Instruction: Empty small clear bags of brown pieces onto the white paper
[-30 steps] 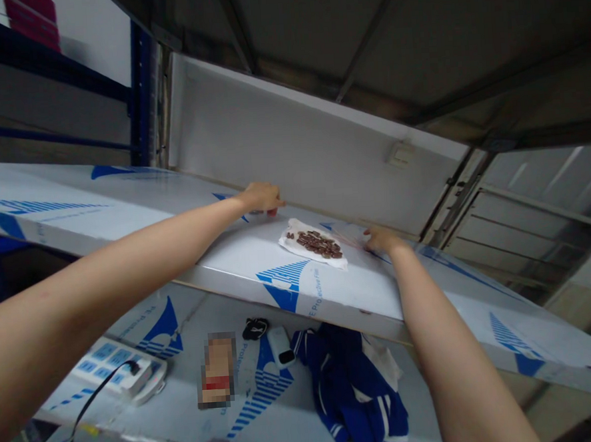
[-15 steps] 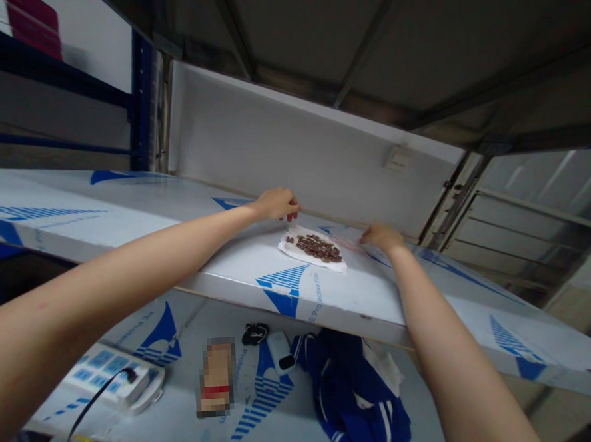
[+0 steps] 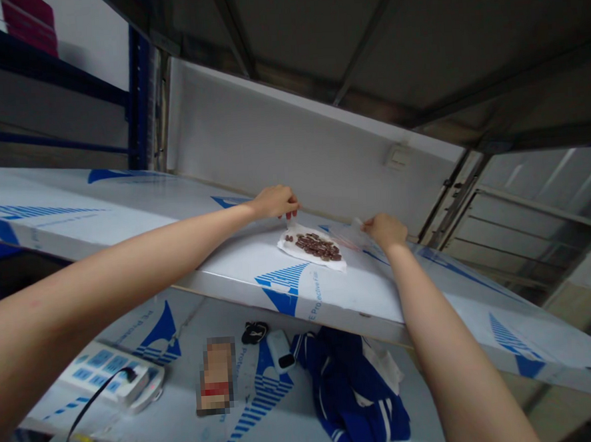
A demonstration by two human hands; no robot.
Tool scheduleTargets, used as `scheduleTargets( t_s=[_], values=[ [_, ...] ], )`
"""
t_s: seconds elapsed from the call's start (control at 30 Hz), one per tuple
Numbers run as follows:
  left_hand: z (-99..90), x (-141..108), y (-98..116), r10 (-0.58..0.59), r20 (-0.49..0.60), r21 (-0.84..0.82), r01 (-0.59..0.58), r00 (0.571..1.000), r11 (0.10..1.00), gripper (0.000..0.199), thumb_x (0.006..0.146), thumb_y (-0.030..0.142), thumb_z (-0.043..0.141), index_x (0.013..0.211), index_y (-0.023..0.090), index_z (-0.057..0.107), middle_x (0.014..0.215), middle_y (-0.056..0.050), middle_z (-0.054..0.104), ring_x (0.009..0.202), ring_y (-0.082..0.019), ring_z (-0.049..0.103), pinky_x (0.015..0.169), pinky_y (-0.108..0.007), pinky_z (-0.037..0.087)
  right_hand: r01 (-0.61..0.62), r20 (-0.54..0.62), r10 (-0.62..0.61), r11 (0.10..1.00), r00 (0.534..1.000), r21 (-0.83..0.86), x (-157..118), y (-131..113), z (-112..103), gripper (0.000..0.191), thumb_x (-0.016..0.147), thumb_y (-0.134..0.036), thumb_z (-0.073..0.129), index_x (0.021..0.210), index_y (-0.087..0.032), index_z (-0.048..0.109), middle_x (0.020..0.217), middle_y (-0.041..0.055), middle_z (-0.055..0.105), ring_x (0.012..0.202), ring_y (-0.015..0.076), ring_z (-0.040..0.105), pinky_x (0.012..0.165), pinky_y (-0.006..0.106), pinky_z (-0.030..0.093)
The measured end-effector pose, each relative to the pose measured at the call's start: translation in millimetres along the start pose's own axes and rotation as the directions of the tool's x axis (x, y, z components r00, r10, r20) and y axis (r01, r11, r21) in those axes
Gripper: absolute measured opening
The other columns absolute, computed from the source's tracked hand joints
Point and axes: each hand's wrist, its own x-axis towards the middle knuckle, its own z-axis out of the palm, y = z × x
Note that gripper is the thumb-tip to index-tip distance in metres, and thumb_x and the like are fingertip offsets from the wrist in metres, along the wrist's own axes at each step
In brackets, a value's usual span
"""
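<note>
- Left hand (image 3: 274, 202): fingers together, just beside brown pellets (image 3: 312, 246) on white paper (image 3: 334, 264)
- Right hand (image 3: 385, 232): fingers pinched on clear plastic bag (image 3: 347, 243)
- Lower shelf (image 3: 245, 384): power strip (image 3: 109, 378), blue jacket (image 3: 351, 394)

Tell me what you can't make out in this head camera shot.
Left hand: the hand itself hides what its fingertips touch.
Brown pieces on the white sheet: too small to identify.
Pixelated object on the lower shelf: blurred, so its kind cannot be told.
Blue-and-white garment: cut off by the bottom edge of the head view.
</note>
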Motion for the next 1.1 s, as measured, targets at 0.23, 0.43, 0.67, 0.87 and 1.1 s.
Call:
scheduleTargets(
  t_s=[0.23, 0.43, 0.67, 0.87, 1.1],
  values=[
    [4.3, -6.4, 24.8, 0.168, -0.061, -0.266, -0.179, 0.984, 0.947, 0.035, 0.083, 0.044, 0.053, 0.091, 0.014, 0.07, 0.087, -0.007, 0.072, 0.074, -0.015, 0.062, 0.068, -0.023, 0.041, 0.37, -0.136, -0.435, 0.516, 0.89, 0.773, 4.2, -27.7, 8.1, 0.032, 0.08, -0.04, 0.059, 0.098, -0.017, 0.072, 0.101, 0.0077, 0.071, 0.096, 0.0231, 0.064, 0.085, 0.039, 0.049],
    [14.6, -6.6, 40.3, 0.167, -0.183, -0.273, -0.213, 0.969, 0.938, 0.03, 0.085, 0.038, 0.055, 0.103, 0.018, 0.067, 0.101, -0.007, 0.07, 0.089, -0.018, 0.062, 0.077, -0.027, 0.042, 0.338, -0.14, -0.524, 0.304, 0.84, 0.891, -6.7, -48.2, 6.5, 0.038, 0.074, -0.052, 0.062, 0.085, -0.017, 0.072, 0.088, 0.0056, 0.072, 0.087, 0.0194, 0.064, 0.083, 0.037, 0.049],
    [8.4, -6.2, 40.3, 0.117, -0.24, -0.308, -0.189, 0.964, 0.932, 0.023, 0.085, 0.028, 0.053, 0.081, 0.015, 0.072, 0.08, -0.004, 0.071, 0.073, -0.014, 0.061, 0.071, -0.025, 0.042, 0.326, -0.139, -0.561, 0.248, 0.816, 0.912, -8.8, -45.1, 5.6, 0.037, 0.085, -0.049, 0.049, 0.088, -0.019, 0.07, 0.101, 0.0052, 0.069, 0.096, 0.0179, 0.062, 0.082, 0.034, 0.05],
    [3.9, -7.7, 38.7, 0.061, -0.274, -0.385, -0.168, 0.96, 0.908, 0.02, 0.08, 0.025, 0.057, 0.076, 0.012, 0.072, 0.065, -0.004, 0.066, 0.054, -0.01, 0.052, 0.058, -0.023, 0.038, 0.362, -0.093, -0.563, 0.39, 0.822, 0.847, -13.6, -45.0, 0.1, 0.033, 0.073, -0.037, 0.067, 0.099, -0.017, 0.072, 0.1, 0.0094, 0.071, 0.093, 0.02, 0.064, 0.079, 0.033, 0.049],
    [7.4, -2.4, 31.3, 0.153, -0.23, -0.356, -0.229, 0.961, 0.906, 0.027, 0.084, 0.032, 0.055, 0.074, 0.011, 0.067, 0.063, -0.003, 0.064, 0.051, -0.009, 0.05, 0.056, -0.022, 0.036, 0.326, -0.036, -0.579, 0.406, 0.814, 0.854, -16.8, -47.3, -2.1, 0.029, 0.078, -0.037, 0.064, 0.093, -0.014, 0.073, 0.09, 0.0103, 0.073, 0.077, 0.017, 0.066, 0.068, 0.028, 0.048]
  ],
)
